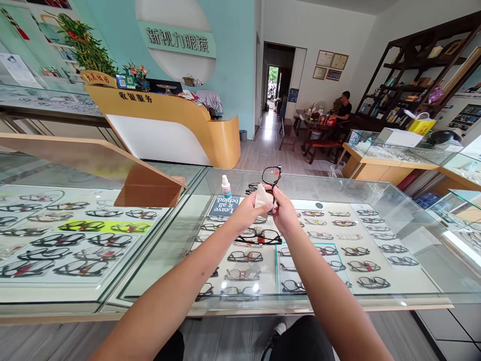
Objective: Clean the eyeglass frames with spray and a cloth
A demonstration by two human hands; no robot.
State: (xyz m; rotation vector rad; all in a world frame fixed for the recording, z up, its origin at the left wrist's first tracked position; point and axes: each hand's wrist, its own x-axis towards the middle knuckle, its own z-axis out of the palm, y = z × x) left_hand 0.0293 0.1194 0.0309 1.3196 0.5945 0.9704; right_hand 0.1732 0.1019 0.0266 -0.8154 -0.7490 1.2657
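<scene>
My left hand pinches a small white cloth against a pair of black-framed eyeglasses. The eyeglasses are gripped by my right hand, with one lens upright above the fingers and a red mark on it. The other part of the frame is hidden by cloth and fingers. Just behind my left hand, more dark eyeglasses show on the glass counter. A white dropper-style bottle stands to their left. Closer to me, a black pair of eyeglasses lies below my hands.
The glass display counter holds rows of eyeglasses and a blue printed card. A tilted wooden board stands on the left case. Behind are a cash desk and a person seated at a table.
</scene>
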